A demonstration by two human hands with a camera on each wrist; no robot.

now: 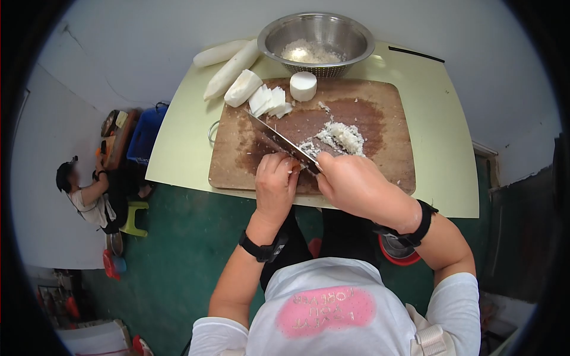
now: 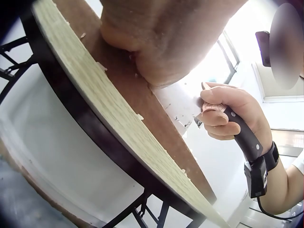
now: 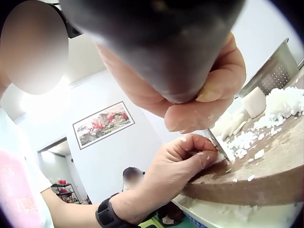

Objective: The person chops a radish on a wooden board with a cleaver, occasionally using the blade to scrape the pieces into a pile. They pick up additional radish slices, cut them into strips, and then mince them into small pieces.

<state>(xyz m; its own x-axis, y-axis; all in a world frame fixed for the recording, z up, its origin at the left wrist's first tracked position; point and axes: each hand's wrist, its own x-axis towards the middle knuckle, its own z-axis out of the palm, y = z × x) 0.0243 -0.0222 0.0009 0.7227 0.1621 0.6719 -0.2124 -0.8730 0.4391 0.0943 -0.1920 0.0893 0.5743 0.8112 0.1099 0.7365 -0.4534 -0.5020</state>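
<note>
Your right hand [image 1: 350, 181] clamps the knife [image 1: 278, 140] by its dark handle, the flat steel blade slanting over the wet, round-cornered wooden board [image 1: 383, 110]. Your left hand [image 1: 275, 181] curls against the blade at the board's near edge; whether it pins anything, I cannot tell. Bare wood lies right of the crumbly white mince [image 1: 342, 136].

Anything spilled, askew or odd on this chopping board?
Nothing stands out. Small white bits lie scattered on the board around the knife, which the right hand grips. The bowl stands upright.
</note>
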